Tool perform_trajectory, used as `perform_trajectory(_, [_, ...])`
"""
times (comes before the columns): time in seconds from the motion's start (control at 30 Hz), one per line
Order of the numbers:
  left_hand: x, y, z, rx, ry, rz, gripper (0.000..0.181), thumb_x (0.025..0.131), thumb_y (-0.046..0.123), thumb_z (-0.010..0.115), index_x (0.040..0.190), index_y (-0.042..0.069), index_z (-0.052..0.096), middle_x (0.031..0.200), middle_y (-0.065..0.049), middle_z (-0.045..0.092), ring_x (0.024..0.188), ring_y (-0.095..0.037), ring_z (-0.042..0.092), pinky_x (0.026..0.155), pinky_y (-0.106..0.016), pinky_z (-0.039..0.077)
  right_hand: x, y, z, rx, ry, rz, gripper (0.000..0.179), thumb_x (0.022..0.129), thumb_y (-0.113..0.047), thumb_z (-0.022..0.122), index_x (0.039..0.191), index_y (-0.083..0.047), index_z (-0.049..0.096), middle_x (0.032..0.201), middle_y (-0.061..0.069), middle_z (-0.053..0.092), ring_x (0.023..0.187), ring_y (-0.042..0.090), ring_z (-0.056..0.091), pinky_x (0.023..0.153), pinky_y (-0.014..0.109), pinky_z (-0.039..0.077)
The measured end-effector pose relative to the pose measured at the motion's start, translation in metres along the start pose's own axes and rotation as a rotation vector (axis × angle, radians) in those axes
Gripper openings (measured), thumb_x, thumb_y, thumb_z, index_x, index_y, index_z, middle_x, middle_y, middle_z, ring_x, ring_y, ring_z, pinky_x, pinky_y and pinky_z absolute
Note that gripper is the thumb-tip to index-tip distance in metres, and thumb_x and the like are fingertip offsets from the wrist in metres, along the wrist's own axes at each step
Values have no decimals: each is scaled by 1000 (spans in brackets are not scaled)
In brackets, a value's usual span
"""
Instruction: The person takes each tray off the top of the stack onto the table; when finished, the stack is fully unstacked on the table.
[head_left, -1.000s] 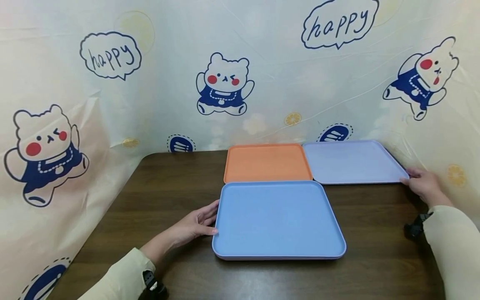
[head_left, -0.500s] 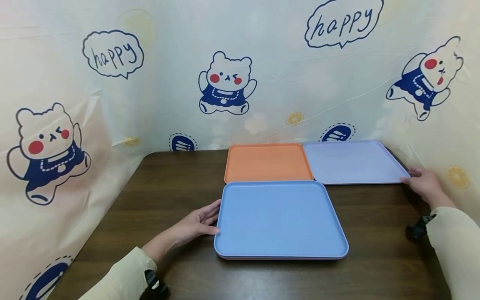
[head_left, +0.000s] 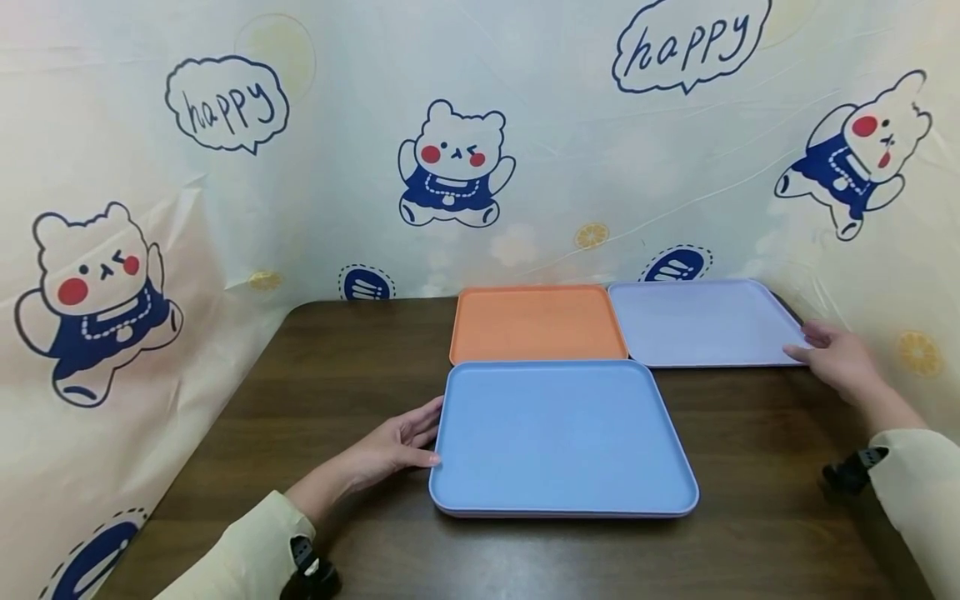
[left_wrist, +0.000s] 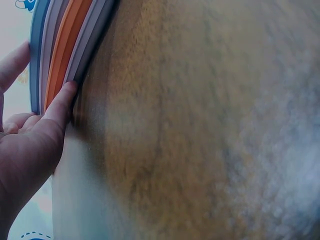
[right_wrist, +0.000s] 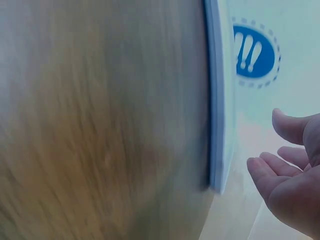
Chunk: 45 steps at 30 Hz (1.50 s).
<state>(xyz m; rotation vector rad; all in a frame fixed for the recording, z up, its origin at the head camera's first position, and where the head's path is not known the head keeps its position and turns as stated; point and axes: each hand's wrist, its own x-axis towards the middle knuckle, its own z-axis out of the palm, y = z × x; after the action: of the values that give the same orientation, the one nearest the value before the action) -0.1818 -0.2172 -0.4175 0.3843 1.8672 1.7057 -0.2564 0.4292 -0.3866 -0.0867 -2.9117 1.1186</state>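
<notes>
My left hand touches the left side of a stack of trays, with a blue tray on top. In the left wrist view, orange and lilac edges show below the blue one; one finger of the left hand touches the lowest tray. My right hand hovers at the right end of a lilac tray lying flat at the back right. In the right wrist view, the right hand has loose fingers, apart from that tray's edge, and holds nothing.
An orange tray lies behind the blue one, beside the lilac tray. All rest on a dark wooden table. A patterned cloth with cartoon bears hangs behind and at both sides, close to the table's edges.
My right hand has let go of the lilac tray's right edge and has shifted slightly left and up. The left hand stays at the stack; the trays lie as before.
</notes>
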Motion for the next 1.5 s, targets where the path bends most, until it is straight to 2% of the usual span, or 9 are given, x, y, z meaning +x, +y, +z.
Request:
perform_trajectory(0.1, [0, 0, 0, -3, -2, -2, 92, 87, 8, 73, 157, 13, 14, 162, -6, 11, 145, -25, 19, 107, -35, 33, -3, -12, 7, -2, -19, -28, 82, 99, -40, 54, 146, 16, 17, 142, 42, 29, 127, 58, 32, 97, 58, 40])
perform_trajectory(0.2, [0, 0, 1, -7, -2, 0, 92, 87, 7, 73, 157, 12, 13, 162, -7, 10, 145, -25, 19, 107, -35, 34, -7, -22, 16, 25, -32, -52, 79, 99, -38, 55, 147, 14, 20, 141, 40, 33, 126, 54, 37, 87, 27, 51])
perform_trajectory(0.27, [0, 0, 1, -8, -1, 2, 93, 86, 7, 74, 157, 12, 13, 162, -7, 10, 145, -25, 19, 107, -35, 33, -10, -28, 23, 60, -40, -70, 78, 98, -37, 57, 147, 13, 22, 140, 39, 36, 126, 49, 41, 77, 12, 47])
perform_trajectory(0.33, [0, 0, 1, -7, -2, 4, 93, 86, 7, 74, 157, 12, 13, 162, -7, 10, 145, -25, 19, 107, -35, 33, -14, -35, 30, 86, -52, -87, 76, 98, -36, 57, 147, 12, 24, 140, 37, 39, 126, 46, 44, 70, 5, 42])
perform_trajectory(0.5, [1, 0, 0, -5, -5, 6, 92, 86, 7, 73, 157, 12, 13, 162, -7, 10, 145, -25, 19, 107, -35, 33, -26, -54, 44, 115, -131, -102, 76, 98, -40, 56, 150, 6, 24, 143, 31, 40, 127, 44, 43, 89, 20, 49])
perform_trajectory(0.6, [0, 0, 0, -1, -6, 3, 92, 87, 7, 73, 157, 13, 14, 162, -7, 11, 145, -24, 19, 107, -34, 33, -34, -65, 52, 134, -173, -106, 77, 97, -42, 56, 150, 5, 25, 144, 30, 40, 128, 44, 43, 98, 40, 45])
perform_trajectory(0.7, [0, 0, -1, 3, -7, 4, 92, 87, 8, 73, 157, 14, 14, 162, -6, 11, 145, -24, 19, 107, -34, 33, -42, -75, 60, 153, -211, -119, 77, 97, -41, 58, 151, 3, 26, 144, 28, 41, 128, 43, 45, 101, 48, 39])
perform_trajectory(1.03, [0, -2, -2, 2, -6, 8, 90, 88, 8, 72, 157, 13, 14, 162, -8, 11, 145, -26, 19, 107, -35, 33, -70, -99, 88, 240, -275, -185, 66, 97, -28, 61, 147, 6, 33, 140, 28, 46, 124, 40, 51, 91, 32, 51])
perform_trajectory(1.5, [0, -2, -2, 7, -11, 15, 90, 88, 7, 72, 157, 14, 14, 162, -8, 11, 145, -26, 19, 107, -36, 33, -90, -111, 116, 290, -312, -160, 72, 93, -30, 68, 145, 7, 35, 140, 28, 46, 126, 42, 47, 90, 39, 52])
